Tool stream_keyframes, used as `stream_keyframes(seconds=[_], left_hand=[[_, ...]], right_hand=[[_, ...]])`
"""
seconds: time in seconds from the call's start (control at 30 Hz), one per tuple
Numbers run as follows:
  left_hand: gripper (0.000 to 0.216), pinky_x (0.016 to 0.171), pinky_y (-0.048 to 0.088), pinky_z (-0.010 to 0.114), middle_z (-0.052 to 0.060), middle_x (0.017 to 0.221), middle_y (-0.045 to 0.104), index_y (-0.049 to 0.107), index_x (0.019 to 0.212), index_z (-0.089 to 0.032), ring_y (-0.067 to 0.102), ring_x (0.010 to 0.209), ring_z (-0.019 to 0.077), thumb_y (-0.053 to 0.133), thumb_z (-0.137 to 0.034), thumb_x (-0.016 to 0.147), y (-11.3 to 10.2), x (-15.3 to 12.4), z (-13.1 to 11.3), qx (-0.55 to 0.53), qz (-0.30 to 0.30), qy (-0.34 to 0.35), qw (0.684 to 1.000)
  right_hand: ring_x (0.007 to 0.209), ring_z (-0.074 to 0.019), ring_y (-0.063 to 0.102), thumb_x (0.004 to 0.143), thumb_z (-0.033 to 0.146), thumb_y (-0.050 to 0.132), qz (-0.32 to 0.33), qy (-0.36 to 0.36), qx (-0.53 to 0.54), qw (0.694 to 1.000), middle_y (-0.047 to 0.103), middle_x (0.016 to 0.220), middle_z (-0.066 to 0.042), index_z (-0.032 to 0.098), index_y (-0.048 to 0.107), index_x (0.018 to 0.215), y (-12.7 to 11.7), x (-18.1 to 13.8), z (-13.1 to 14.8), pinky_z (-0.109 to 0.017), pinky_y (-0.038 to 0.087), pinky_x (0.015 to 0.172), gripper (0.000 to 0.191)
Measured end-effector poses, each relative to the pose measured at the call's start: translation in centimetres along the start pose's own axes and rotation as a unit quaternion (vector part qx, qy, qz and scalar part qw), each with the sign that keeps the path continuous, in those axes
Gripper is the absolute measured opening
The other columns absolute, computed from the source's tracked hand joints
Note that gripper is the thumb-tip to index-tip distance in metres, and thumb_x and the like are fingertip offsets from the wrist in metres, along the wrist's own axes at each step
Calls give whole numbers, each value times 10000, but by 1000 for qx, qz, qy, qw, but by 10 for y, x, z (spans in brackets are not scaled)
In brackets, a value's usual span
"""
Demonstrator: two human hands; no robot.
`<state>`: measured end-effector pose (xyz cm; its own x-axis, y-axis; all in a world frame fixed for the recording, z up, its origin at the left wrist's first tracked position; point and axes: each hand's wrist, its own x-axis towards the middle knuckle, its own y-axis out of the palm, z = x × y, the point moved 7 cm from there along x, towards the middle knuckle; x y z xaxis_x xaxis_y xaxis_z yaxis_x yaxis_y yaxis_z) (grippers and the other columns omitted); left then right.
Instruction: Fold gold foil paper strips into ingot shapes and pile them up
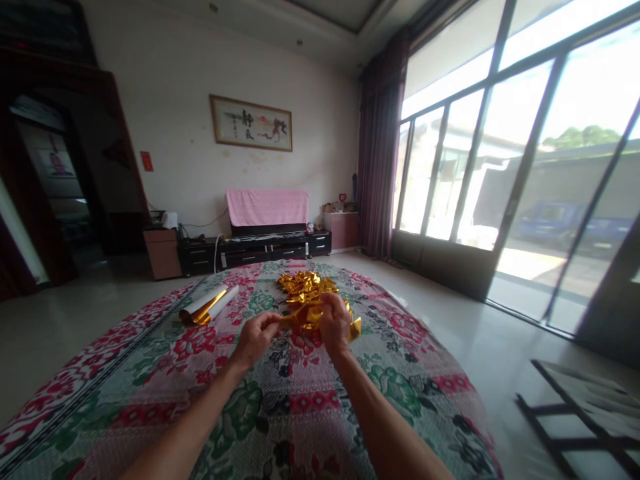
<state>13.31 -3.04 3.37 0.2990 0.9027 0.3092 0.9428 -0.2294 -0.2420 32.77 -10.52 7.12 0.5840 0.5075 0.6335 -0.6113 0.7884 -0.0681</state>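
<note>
My left hand (257, 339) pinches one end of a shiny piece of gold foil (299, 319). The fingers of my right hand (335, 321) are closed on the other end, so the piece spans between both hands above the table. Just beyond them lies a crumpled pile of gold foil (301, 283), some of it showing behind and beside my right hand. Off to the left, a partly unrolled sheet (210, 307), gold on one face and whitish on the other, rests on the flowered cloth (235, 417).
The cloth covers a round-edged table. Beyond it, a low black cabinet (200, 259) stands by the wall, with a pink cloth (267, 207) draped over something on top. Glass doors (520, 167) line the right side. A dark-framed piece of furniture (565, 408) stands at lower right.
</note>
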Motion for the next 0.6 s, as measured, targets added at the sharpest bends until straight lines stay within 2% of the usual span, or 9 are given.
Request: stream_keyframes(seconds=[0.1,0.23,0.43,0.6], left_hand=[[197,544,441,228,9,616,651,642,808,-157,597,573,141,538,-278,693,33,0,-6,70,63,52,994],[204,601,448,231,18,676,676,667,799,-166,615,626,144,498,-202,691,58,0,-9,151,86,108,979],[217,645,447,232,14,696,682,677,798,-182,613,655,142,482,-168,703,66,1,-14,193,79,143,967],[225,683,454,236,11,730,691,682,790,-191,621,688,145,483,-147,695,68,2,-15,199,73,146,966]], right_hand=[[769,-161,572,780,261,348,-17,35,-7,999,643,811,-25,179,614,872,-27,7,-22,-254,422,719,294],[819,-177,575,812,332,343,-20,34,-40,998,650,872,-52,167,617,890,-43,-1,-46,-272,415,752,329],[821,-177,570,810,312,374,30,-19,-88,995,637,864,-64,167,614,891,-32,-14,-52,-287,419,762,292],[903,-198,543,797,272,386,8,-70,-148,986,616,933,-78,172,604,911,-32,-15,-45,-350,388,839,266]])
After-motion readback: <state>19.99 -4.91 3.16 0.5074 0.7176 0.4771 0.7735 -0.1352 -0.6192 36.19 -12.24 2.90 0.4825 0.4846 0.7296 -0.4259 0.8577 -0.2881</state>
